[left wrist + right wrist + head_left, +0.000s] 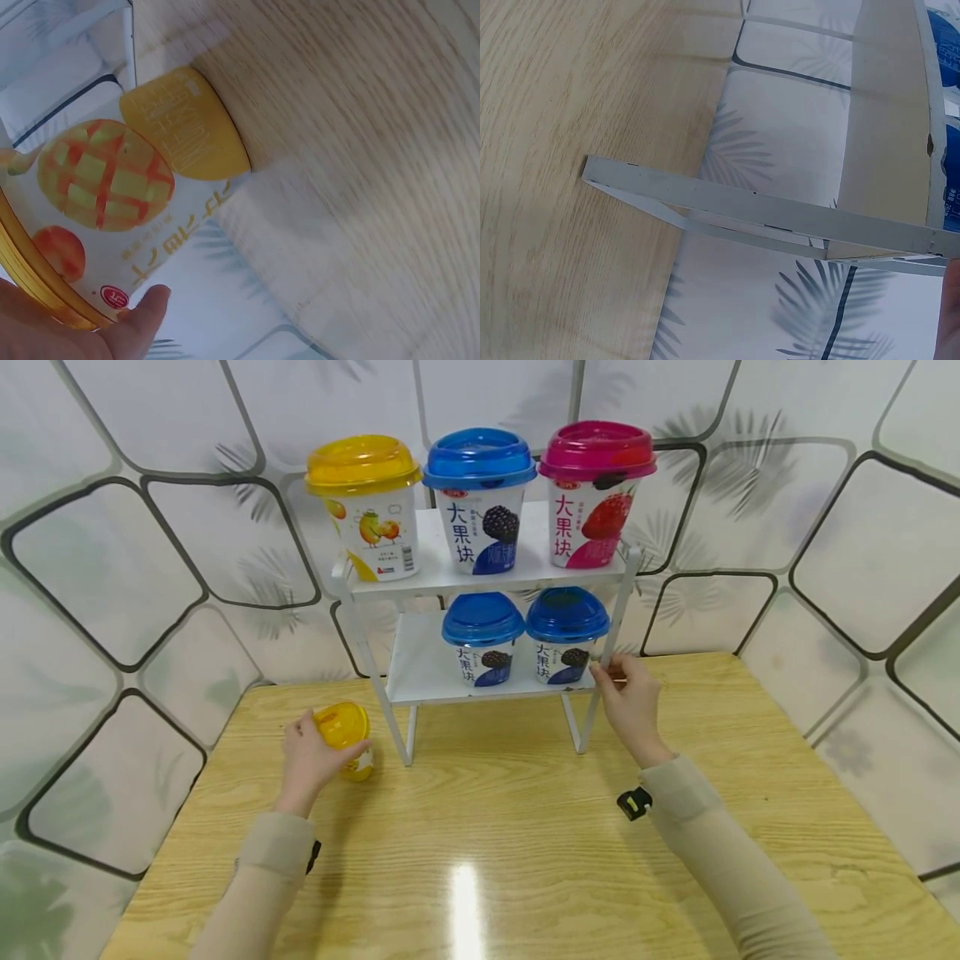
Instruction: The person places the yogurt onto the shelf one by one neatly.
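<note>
My left hand point(315, 756) grips a yogurt cup with a yellow lid point(341, 725) at the left of the white rack. In the left wrist view, the cup point(105, 176) shows mango pictures, with the thumb near its lid. Whether its base touches the table is unclear. On the right, my right hand point(632, 702) pinches the side post of the white two-tier rack point(420, 672), level with the lower shelf. Next to those fingers stands a blue-lidded blackberry cup point(566, 639). The right wrist view shows the rack's leg point(757, 202) and only a sliver of the hand.
Another blue-lidded cup point(483, 639) stands on the lower shelf. The top shelf bears a yellow-lidded cup point(367, 510), a blue-lidded cup point(480, 502) and a pink-lidded strawberry cup point(596, 497). Under the rack lies a wooden table point(480, 827); a patterned wall point(750, 502) rises behind.
</note>
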